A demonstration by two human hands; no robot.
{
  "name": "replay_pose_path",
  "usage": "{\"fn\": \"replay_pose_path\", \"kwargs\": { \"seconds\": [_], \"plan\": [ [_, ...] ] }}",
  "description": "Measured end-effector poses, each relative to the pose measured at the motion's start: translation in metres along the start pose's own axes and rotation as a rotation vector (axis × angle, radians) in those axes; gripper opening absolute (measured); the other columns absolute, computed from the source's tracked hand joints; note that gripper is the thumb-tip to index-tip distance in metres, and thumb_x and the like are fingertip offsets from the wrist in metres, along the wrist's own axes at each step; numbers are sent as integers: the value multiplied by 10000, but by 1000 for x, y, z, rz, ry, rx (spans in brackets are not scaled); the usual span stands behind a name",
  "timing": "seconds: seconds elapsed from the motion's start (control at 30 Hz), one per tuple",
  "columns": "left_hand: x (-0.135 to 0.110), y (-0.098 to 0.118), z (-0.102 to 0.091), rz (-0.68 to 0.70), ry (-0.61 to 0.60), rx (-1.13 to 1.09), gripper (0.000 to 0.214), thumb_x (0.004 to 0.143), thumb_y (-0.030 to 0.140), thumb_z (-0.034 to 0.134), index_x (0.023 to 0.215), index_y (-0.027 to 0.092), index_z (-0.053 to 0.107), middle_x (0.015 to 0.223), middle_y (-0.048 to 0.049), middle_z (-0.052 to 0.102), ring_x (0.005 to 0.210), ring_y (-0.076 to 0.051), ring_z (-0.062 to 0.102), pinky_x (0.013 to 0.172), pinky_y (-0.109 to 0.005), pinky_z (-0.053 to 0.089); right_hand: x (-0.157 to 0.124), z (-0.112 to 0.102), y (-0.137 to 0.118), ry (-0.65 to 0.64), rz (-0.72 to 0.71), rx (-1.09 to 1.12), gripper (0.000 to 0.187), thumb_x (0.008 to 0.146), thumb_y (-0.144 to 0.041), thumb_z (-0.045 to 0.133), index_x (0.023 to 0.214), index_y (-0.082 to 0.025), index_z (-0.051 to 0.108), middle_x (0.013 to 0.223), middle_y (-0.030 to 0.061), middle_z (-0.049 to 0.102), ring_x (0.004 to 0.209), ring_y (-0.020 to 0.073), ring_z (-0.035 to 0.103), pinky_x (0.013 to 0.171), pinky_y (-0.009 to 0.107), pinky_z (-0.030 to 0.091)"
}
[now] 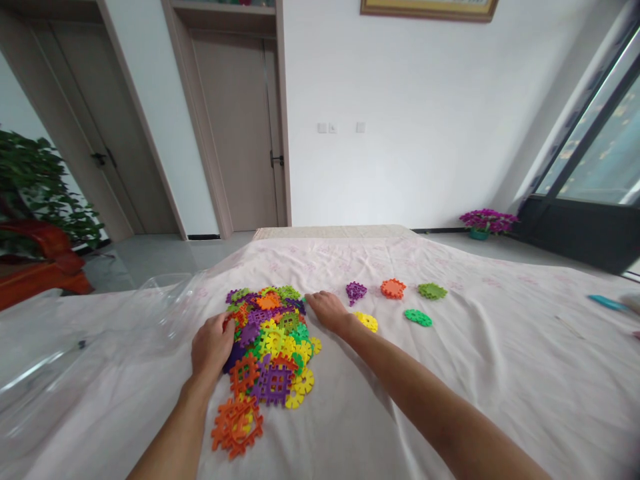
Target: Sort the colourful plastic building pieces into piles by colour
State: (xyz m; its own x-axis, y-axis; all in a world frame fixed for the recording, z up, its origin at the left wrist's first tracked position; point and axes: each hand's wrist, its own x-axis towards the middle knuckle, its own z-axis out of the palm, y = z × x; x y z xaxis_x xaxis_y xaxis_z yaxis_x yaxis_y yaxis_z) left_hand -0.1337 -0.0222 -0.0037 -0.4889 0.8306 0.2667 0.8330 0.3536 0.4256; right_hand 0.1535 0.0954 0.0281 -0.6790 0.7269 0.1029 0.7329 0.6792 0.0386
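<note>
A heap of colourful plastic interlocking tiles (270,340) lies on a pale pink sheet (450,373). My left hand (213,345) rests on the heap's left edge, fingers curled against the pieces. My right hand (327,310) lies at the heap's far right edge, fingers bent onto the tiles. To the right of the heap, separate tiles lie apart: a purple one (356,291), an orange one (393,288), a light green one (433,291), a green one (418,317) and a yellow one (367,321) beside my right wrist.
A clear plastic bag (100,333) lies at the left. A blue object (607,303) sits at the far right edge of the sheet. Beyond are doors (240,133), a leafy plant (35,193), purple flowers (487,221) and a window.
</note>
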Motion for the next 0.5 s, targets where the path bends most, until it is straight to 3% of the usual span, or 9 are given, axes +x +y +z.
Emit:
{"fn": "replay_pose_path", "kwargs": {
  "seconds": [0.2, 0.37, 0.5],
  "plan": [
    [0, 0, 0, 6, -2, 3, 471, 964, 381, 361, 1265, 191, 670, 1273, -120, 694, 1151, -278, 646, 961, -373, 482, -27, -4, 17, 109, 257, 162, 425, 1024, -207, 347, 1429, -198, 477, 1194, 129, 716, 1088, 242, 663, 891, 312, 456],
    [0, -2, 1, 8, -6, -9, 476, 969, 401, 352, 1260, 199, 671, 1275, -120, 692, 1161, -281, 641, 964, -374, 480, -62, -19, 67, 234, 593, 282, 456, 994, -201, 362, 1440, -127, 422, 1091, 141, 735, 1004, 226, 686, 816, 287, 453],
    [-1, -1, 1, 7, -8, 4, 487, 973, 409, 343, 1271, 194, 663, 1289, -126, 685, 1161, -296, 640, 961, -386, 481, -90, -36, 119, 40, 684, 283, 410, 877, -102, 445, 1248, -145, 613, 1039, 110, 746, 918, 185, 694, 731, 231, 438]
  ]
}}
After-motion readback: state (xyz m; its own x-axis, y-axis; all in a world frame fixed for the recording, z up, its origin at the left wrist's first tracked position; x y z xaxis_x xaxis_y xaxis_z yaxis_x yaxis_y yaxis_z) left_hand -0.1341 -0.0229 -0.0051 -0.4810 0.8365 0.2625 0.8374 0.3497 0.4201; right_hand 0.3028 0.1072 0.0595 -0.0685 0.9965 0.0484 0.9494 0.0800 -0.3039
